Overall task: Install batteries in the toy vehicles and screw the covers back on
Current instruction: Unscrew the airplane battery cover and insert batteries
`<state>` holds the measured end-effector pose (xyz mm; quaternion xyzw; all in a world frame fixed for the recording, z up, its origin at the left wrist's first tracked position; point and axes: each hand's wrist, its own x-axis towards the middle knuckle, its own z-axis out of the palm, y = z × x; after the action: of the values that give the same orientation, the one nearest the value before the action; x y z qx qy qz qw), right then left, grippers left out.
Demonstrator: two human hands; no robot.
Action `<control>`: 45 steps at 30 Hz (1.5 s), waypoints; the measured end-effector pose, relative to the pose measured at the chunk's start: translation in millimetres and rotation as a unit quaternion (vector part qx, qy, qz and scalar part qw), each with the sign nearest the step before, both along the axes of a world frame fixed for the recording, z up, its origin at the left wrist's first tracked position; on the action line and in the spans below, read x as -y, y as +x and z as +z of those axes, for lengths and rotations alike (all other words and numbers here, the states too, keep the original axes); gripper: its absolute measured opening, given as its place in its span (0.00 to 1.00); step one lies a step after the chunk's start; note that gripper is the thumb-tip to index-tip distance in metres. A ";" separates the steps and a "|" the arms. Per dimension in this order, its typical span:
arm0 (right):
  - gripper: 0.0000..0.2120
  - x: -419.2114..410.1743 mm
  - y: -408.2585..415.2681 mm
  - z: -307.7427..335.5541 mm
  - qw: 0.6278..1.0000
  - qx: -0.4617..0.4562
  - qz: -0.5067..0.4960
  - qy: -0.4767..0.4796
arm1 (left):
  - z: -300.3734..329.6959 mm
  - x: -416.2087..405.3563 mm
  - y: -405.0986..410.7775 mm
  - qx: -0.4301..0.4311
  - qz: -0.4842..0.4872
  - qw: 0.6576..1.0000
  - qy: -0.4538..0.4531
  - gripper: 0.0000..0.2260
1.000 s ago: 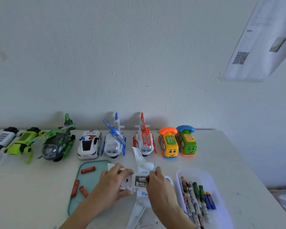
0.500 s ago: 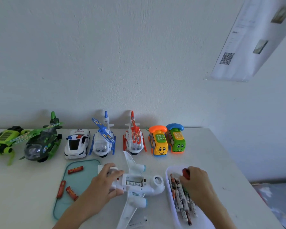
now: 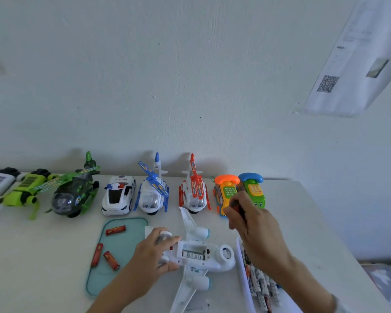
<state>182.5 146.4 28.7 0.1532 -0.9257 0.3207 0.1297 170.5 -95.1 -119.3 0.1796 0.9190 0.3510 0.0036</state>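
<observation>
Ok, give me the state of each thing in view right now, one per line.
white toy airplane: belly up, battery compartment open, one battery seated
left hand: holds the airplane's tail end
right hand: raised, grips a battery
battery: dark with red end, in the right hand
teal tray: three red batteries loose on it
white tray: full of batteries
row of toys: upright by the wall

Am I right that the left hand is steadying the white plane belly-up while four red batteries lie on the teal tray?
Not quite: the head view shows three red batteries on the teal tray, not four. The left hand does hold the white plane belly-up, with its battery compartment open.
</observation>
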 end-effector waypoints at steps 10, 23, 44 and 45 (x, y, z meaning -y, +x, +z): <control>0.12 60.1 -28.3 -39.6 0.984 0.077 0.123 -0.108 | 5.1 -3.4 5.6 0.035 0.034 0.993 -0.105 0.44; 0.08 70.5 -34.5 -41.8 0.984 0.049 0.171 -0.024 | 7.4 -4.5 6.5 0.048 0.023 0.994 -0.096 0.43; 0.08 102.1 -51.3 -24.5 0.937 0.075 0.305 0.154 | 11.7 -12.9 6.4 0.020 0.040 0.990 -0.131 0.27; 0.08 99.6 -51.0 -23.3 0.941 0.083 0.301 0.129 | 12.0 -12.5 5.9 0.022 0.040 0.990 -0.130 0.26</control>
<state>131.6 46.8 5.4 0.4130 -0.8771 0.2345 -0.0713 176.3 -82.6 -107.2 0.1327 0.9631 0.2320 0.0329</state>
